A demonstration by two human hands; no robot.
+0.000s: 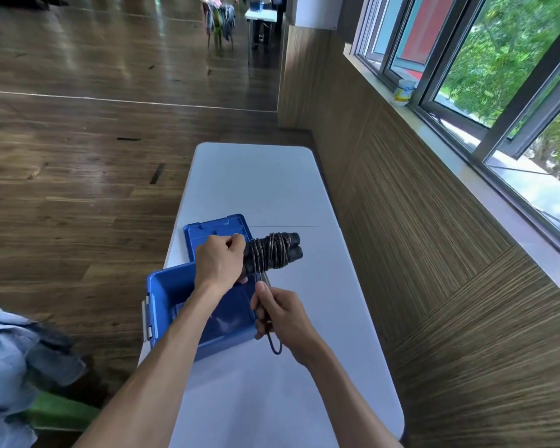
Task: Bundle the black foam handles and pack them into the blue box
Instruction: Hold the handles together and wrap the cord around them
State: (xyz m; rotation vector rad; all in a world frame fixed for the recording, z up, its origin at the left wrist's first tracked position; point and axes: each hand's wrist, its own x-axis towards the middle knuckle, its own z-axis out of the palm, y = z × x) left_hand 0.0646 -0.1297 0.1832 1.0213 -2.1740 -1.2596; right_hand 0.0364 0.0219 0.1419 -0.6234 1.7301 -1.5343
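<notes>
Two black foam handles [292, 246] lie side by side, held in the air over the white table [272, 189]. A dark cord [270, 252] is wound many times around them. My left hand [220, 261] grips the handles at their left end. My right hand [280, 313], lower and nearer, is closed on the cord's loose end, which runs taut up to the bundle; a small loop hangs below the fist. The open blue box [172, 287] sits under my left forearm, its inside partly hidden.
The blue lid [207, 229] lies flat just behind the box. A wood-panelled wall and windows run along the table's right side, with a small jar [404, 92] on the sill. Cloth and a chair sit at the lower left on the wooden floor.
</notes>
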